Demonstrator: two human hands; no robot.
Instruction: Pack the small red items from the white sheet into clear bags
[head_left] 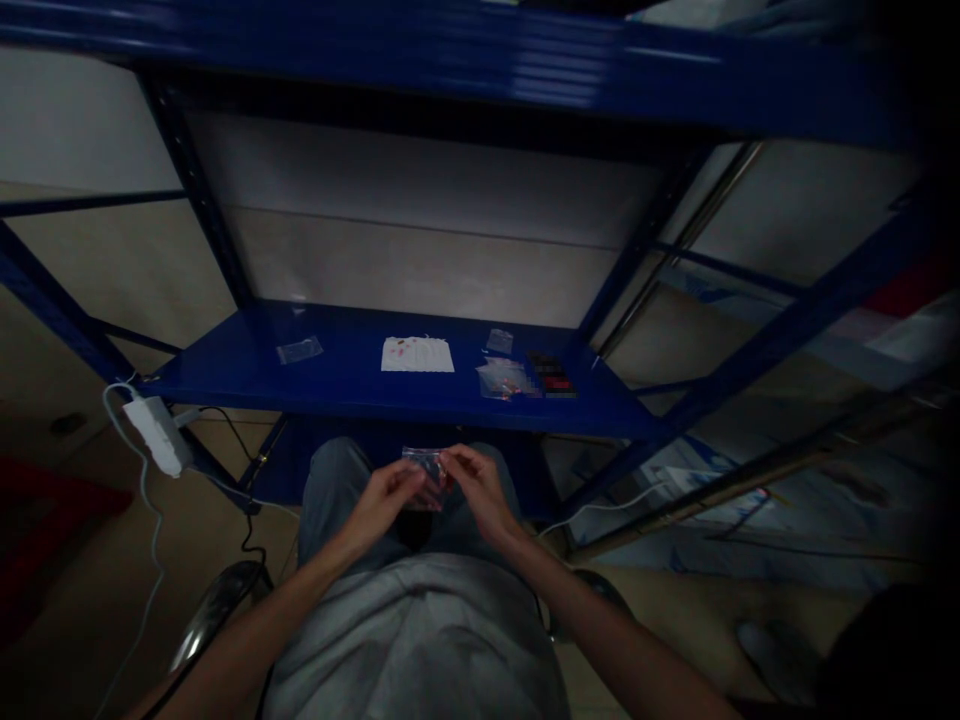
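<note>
Above my lap, a small clear plastic bag (421, 456) hangs between my two hands. My left hand (390, 492) pinches its left side, and my right hand (474, 478) has its fingers closed at the upper right corner. Something reddish shows at the bag near my right fingertips, too dark and small to name. Beyond my hands, on the blue shelf (345, 385), lies a white sheet (427, 355) with several tiny coloured pieces on its left part.
On the shelf's right lie more clear bags (501, 378) and a dark and red item (553, 375); another clear bag (298, 349) lies at the left. A white power strip (157, 436) with cables hangs by the left post. The upper blue beam (450, 60) crosses overhead.
</note>
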